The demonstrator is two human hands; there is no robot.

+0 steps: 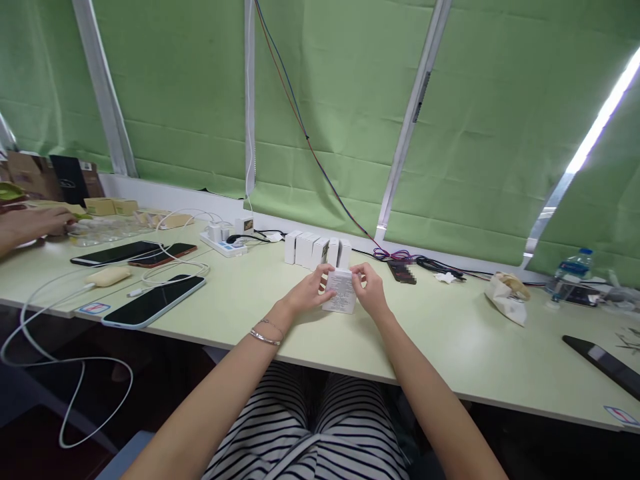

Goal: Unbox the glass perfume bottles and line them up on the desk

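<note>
Between my two hands a small white box [341,293] with fine printed text stands upright on the table. My left hand [311,290] has its fingers closed on the box's left upper edge. On the other side, my right hand [369,288] pinches the upper right corner. Just behind them several more white boxes [304,249] stand in a row. The back of the held box and some fingertips are hidden.
Phones [155,300] and white cables lie left, near a power strip [224,245]. Another person's hand [35,223] is at far left. Right are bundled wires [435,265], a crumpled white bag [505,300], a bottle [575,265] and a dark tablet-like device [603,363].
</note>
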